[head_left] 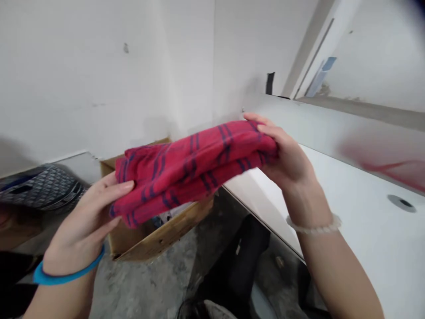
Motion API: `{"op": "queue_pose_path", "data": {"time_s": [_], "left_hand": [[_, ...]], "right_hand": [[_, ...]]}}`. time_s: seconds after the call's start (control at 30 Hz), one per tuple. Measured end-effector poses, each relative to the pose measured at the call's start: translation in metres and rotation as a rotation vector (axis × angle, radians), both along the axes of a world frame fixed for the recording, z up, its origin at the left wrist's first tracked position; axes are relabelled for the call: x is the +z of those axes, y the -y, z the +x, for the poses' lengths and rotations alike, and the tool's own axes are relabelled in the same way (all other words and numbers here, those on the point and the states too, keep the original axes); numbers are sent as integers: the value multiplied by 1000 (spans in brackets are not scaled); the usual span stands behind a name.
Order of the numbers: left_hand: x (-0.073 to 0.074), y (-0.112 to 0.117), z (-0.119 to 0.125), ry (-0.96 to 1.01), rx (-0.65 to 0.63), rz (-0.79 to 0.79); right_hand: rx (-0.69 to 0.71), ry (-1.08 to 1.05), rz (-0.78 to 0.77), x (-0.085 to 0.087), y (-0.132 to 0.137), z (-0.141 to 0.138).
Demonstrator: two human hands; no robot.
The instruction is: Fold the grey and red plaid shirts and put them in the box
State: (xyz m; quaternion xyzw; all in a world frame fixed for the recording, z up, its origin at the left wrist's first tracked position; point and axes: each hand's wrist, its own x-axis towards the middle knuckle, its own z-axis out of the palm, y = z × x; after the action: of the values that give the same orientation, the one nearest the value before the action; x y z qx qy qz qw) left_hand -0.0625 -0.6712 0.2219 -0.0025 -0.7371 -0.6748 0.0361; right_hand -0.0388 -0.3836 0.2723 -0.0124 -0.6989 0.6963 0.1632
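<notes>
A folded red plaid cloth [195, 164] with dark blue stripes is stretched between my two hands, tilted up toward the right. My left hand [86, 212], with a blue band at the wrist, grips its left end, thumb on top and fingers beneath. At the other end, my right hand [285, 155] is closed around the folded layers; a pale beaded bracelet circles that wrist. Below and behind the cloth stands an open cardboard box [159, 239] on the floor. Some items show inside it, but the cloth covers most of the opening.
A white table [358, 226] with a round cable hole [401, 203] runs along the right, backed by a low panel. At the left lies a dark patterned bag or fabric [43, 188]. Concrete floor [146, 283] shows below, and white walls [99, 79] close off the back.
</notes>
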Motion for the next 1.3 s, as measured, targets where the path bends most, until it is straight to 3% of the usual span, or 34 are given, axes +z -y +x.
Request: {"op": "queue_pose_path", "data": {"time_s": [0.07,0.13,0.2,0.3,0.37,0.43,0.5,0.57,0.63,0.7,0.77,0.83,0.97,1.07,1.17,1.3], "left_hand": [[4,20,-16,-21,-5,70],[-5,41,-35,-70,28,90],[-27,62,-54,-92,50,27],[-83,89,-69,-22,12,-170],[-127,107,-64,48,62,-356],[-167,123,-48,61,139,-601],[-195,135,-31,44,125,-803],[-208,134,-20,-17,89,-928],[-206,116,-17,-119,44,-987],[-195,81,-23,-231,-42,-990],[-182,38,-31,-345,-162,-947],[-171,-6,-36,-463,-279,-891],[-162,-76,-33,-678,-415,-816],[-165,-118,-26,-846,-550,-768],[-170,-166,-17,-1054,-757,-724],[-177,-244,1,-1323,-978,-637]], "right_hand": [[102,-43,49,-1,27,-47],[183,-107,69,-15,54,-91],[286,-126,51,-43,75,-127],[423,77,88,-108,88,-162],[441,331,218,-155,84,-170],[429,495,346,-192,74,-166],[446,505,402,-211,61,-153],[483,410,411,-213,48,-136],[485,301,406,-205,35,-116],[404,240,362,-196,20,-94],[248,218,305,-193,-3,-67],[7,201,255,-199,-38,-30],[-672,167,146,-225,-128,85],[-1054,172,5,-241,-177,190],[-1284,227,62,-244,-195,280],[-1485,352,275,-241,-208,357]]}}
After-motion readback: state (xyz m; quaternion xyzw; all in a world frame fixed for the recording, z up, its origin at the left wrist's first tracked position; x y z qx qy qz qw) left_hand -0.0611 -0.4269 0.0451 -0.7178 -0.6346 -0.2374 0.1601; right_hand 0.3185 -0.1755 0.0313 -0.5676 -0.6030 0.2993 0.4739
